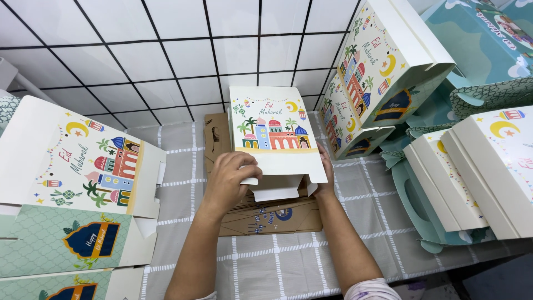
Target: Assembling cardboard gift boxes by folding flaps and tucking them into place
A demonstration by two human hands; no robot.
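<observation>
A grey checked tablecloth (266, 261) covers the table. At its centre stands a half-folded white gift box (275, 139), over brown flat cardboard (272, 216). The left hand (230, 178) pinches its bottom flap; the right hand (325, 178) clasps its side.

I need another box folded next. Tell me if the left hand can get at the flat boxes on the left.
Probably yes: the left hand is on the box being folded, and only bare tablecloth lies between it and the flat boxes.

Table under a grey checked tablecloth (277, 261): brown cardboard flats (272, 216) lie at centre, printed gift boxes (78, 183) stacked left, more boxes (477, 172) piled right.
</observation>
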